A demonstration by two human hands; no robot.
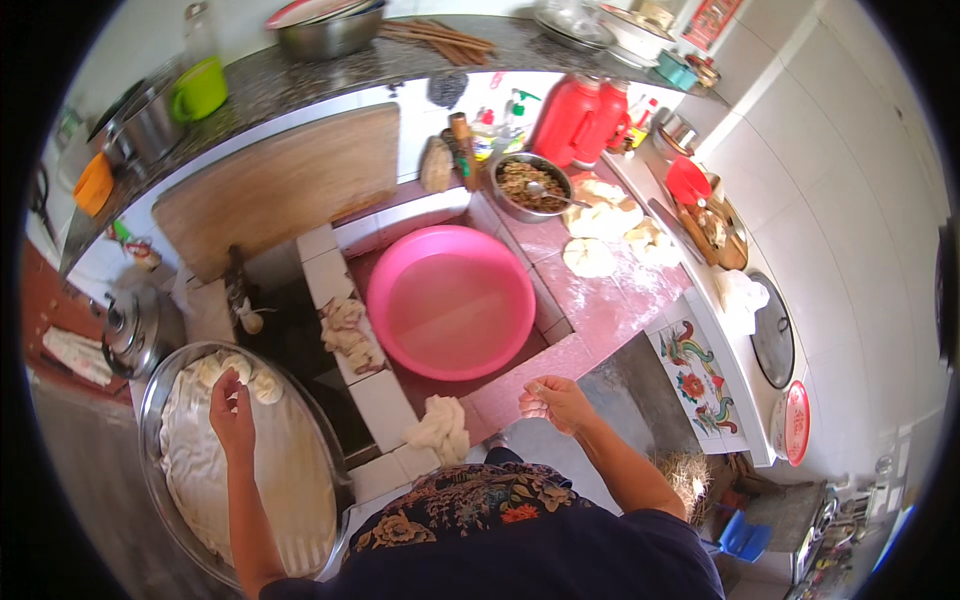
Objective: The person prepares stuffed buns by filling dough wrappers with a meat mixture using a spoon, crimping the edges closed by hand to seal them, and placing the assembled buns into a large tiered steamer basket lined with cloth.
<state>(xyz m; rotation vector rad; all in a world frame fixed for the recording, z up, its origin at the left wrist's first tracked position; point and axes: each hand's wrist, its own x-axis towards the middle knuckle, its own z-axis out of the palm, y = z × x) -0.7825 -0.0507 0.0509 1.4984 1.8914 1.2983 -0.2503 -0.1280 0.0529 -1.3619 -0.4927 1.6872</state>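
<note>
My left hand (231,414) is over the far end of a large round metal tray (147,442) lined with pale cloth (262,465). Its fingertips are at a small group of pale, filled dough buns (264,386); whether they grip one is hard to tell. My right hand (556,403), fingers curled in and nothing visible in it, hangs near the front edge of the pink tiled counter (551,369). Farther back on that counter are a flattened dough round (589,257), more dough pieces (600,214) and a steel bowl of chopped filling (529,184) with a spoon (555,196).
A pink plastic basin (375,300) of cloudy water stands in front of me. Damp cloths (442,427) lie on the tiled ledge (375,409). A kettle (146,330) is at the left, red thermos flasks (566,120) at the back. A knife (671,217) lies on the right ledge.
</note>
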